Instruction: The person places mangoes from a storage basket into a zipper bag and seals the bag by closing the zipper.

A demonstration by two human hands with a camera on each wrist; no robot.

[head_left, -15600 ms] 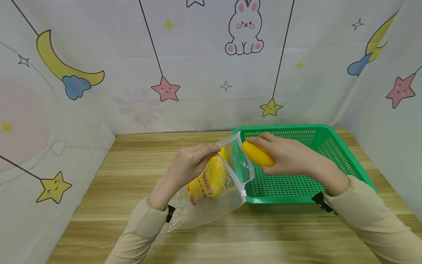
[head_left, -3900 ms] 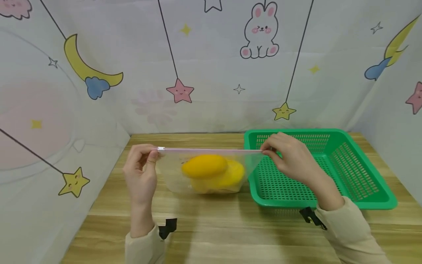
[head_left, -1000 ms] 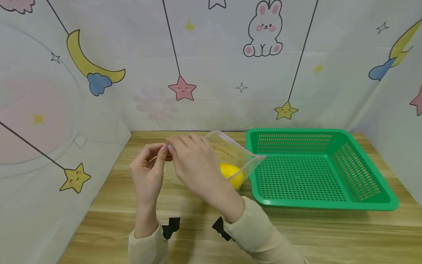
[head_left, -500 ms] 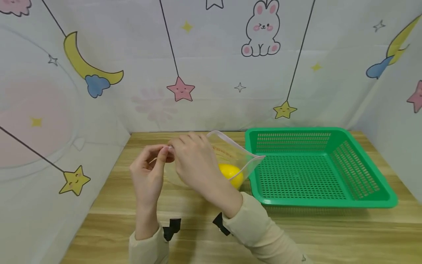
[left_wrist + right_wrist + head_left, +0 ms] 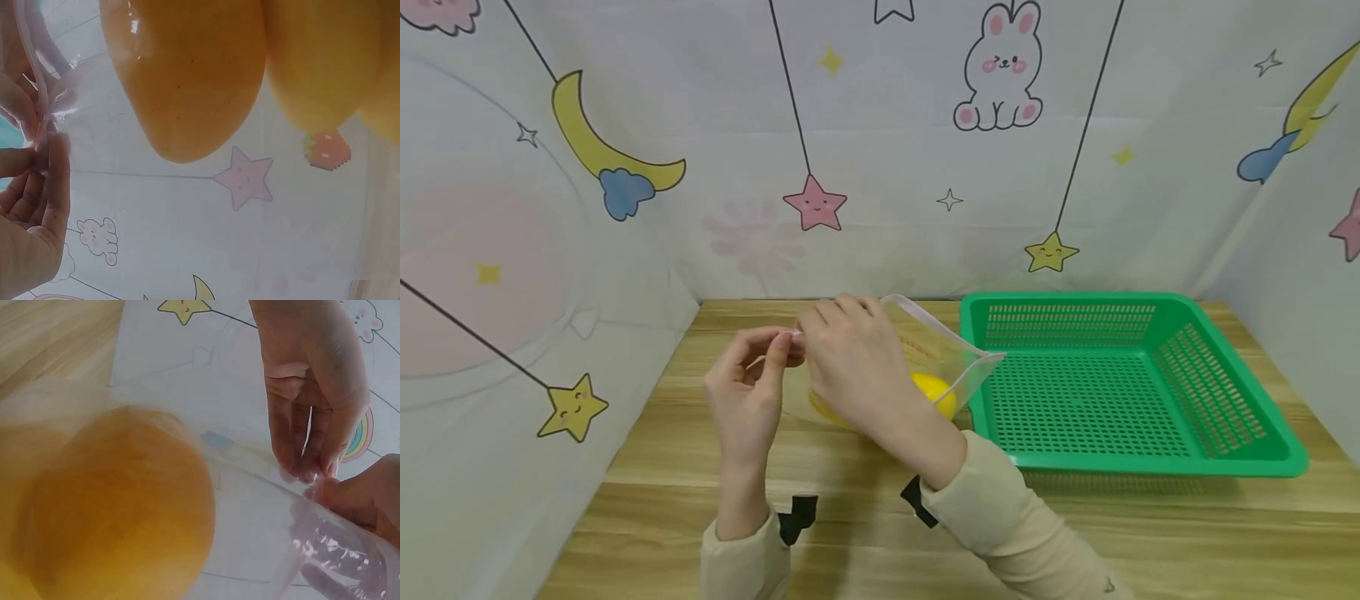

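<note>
A clear zip bag (image 5: 917,350) with a pale pink zip strip (image 5: 936,323) stands on the table, its mouth gaping at the right end. My left hand (image 5: 748,383) pinches the strip near its left end between thumb and fingers. Right beside it, my right hand (image 5: 853,358) grips the same strip, its fingertips meeting the left ones. The zip slider is mostly hidden by the fingers. Inside the bag lies an orange-yellow mango (image 5: 187,81) with dark specks, pressed beside paler yellow fruits (image 5: 325,62). In the head view the right hand and forearm cover much of them.
A green plastic basket (image 5: 1285,462) with slotted sides stands right of the bag, nothing in it. The wood-grain table (image 5: 655,467) ends at a printed white curtain (image 5: 880,150) behind and at both sides.
Earlier the right hand held a mango over the basket, then stretched the bag's strip straight. Now the mango is inside and both hands meet at the left, having edged right over the last half second.
</note>
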